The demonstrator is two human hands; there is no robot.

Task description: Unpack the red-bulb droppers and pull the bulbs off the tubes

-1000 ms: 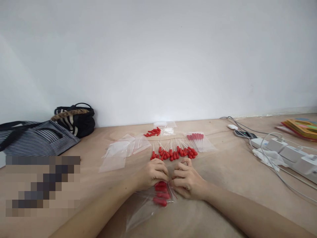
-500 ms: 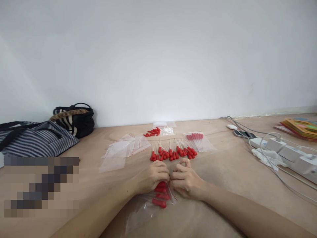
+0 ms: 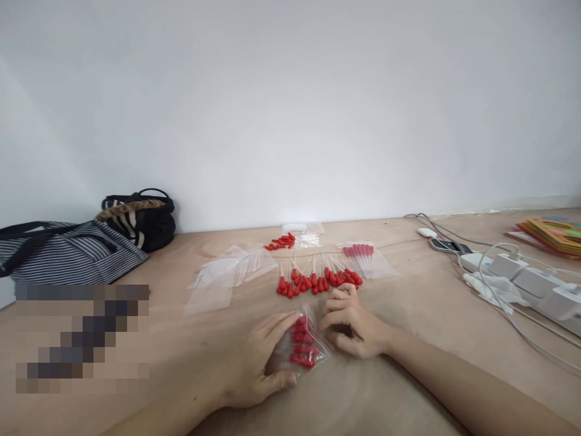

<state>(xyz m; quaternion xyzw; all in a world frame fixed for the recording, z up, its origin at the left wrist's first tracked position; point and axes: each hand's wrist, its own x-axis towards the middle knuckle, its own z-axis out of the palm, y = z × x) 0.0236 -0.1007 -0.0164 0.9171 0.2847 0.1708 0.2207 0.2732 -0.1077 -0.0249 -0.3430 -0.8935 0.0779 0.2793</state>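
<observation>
Zip bag (image 3: 323, 356) of red-bulbed droppers (image 3: 303, 339) lay on the table (image 3: 345, 399), left hand (image 3: 252, 362) spread over its edge, right hand (image 3: 358, 321) curled beside, couldn't tell grip. I figured an unsealed mouth could spill it.

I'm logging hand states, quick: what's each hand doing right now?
Left hand: open, thumb and fingers spread at the near bag.
Right hand: fingers curled by the bag's edge; whether they grip it cannot be told.

Soft light, faint shadows, lower left pixelated
</observation>
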